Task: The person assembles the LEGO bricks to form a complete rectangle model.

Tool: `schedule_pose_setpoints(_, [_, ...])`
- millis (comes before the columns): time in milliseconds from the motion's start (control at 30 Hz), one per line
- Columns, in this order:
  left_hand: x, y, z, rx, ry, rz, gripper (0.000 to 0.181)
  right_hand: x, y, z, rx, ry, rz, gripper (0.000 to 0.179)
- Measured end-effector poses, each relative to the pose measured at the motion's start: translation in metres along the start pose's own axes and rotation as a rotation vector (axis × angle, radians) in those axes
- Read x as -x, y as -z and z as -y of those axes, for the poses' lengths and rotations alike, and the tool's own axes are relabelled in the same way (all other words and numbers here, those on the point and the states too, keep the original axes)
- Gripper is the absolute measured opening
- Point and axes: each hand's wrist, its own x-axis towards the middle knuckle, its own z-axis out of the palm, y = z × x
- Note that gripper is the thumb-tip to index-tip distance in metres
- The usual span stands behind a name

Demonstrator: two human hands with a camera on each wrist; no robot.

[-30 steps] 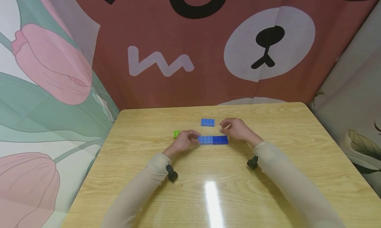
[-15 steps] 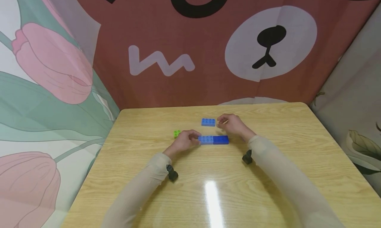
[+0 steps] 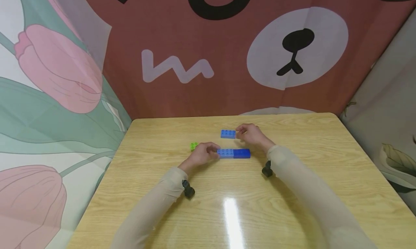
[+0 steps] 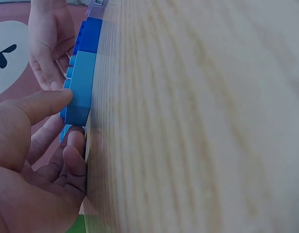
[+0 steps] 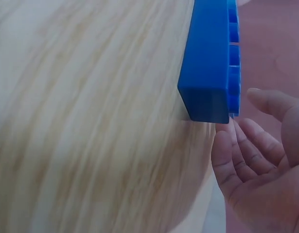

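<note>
A light blue toy building brick [image 3: 225,153] and a dark blue brick [image 3: 242,153] lie end to end on the table, studs up. My left hand [image 3: 202,153] holds the light blue brick at its left end; in the left wrist view the thumb lies on its near side, with fingers behind it. Farther back lies another blue brick [image 3: 228,134]. Next to its right end is my right hand [image 3: 253,134], fingers loosely bent and thumb apart; whether they touch cannot be made out. A green brick [image 3: 193,146] is partly hidden behind my left hand.
A purple brick [image 4: 97,7] shows beyond the dark blue one in the left wrist view. The wooden table [image 3: 208,205] ends at a brown printed curtain [image 3: 182,101] behind; patterned cloth [image 3: 58,79] hangs on the left.
My right hand has moved back and left, from above the dark blue brick's right end to the back blue brick. My left hand stays at the light blue brick.
</note>
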Motion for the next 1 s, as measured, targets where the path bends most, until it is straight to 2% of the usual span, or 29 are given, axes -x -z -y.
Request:
schedule_pose_setpoints(133, [0.0, 0.0, 0.0, 0.0, -0.009, 0.0, 0.028, -0.002, -0.002, 0.001, -0.001, 0.007, 0.007, 0.031])
schedule_pose_setpoints(367, [0.0, 0.0, -0.001, 0.004, -0.002, 0.002, 0.029, -0.006, -0.005, 0.002, 0.06, 0.017, -0.004, 0.04])
schedule_pose_setpoints(633, [-0.001, 0.0, 0.0, 0.0, -0.002, -0.001, 0.029, -0.008, -0.007, 0.005, 0.054, -0.022, -0.01, 0.032])
schedule_pose_setpoints(1000, [0.0, -0.001, 0.002, -0.003, -0.014, -0.006, 0.03, -0.011, -0.011, 0.008, 0.087, -0.046, -0.02, 0.035])
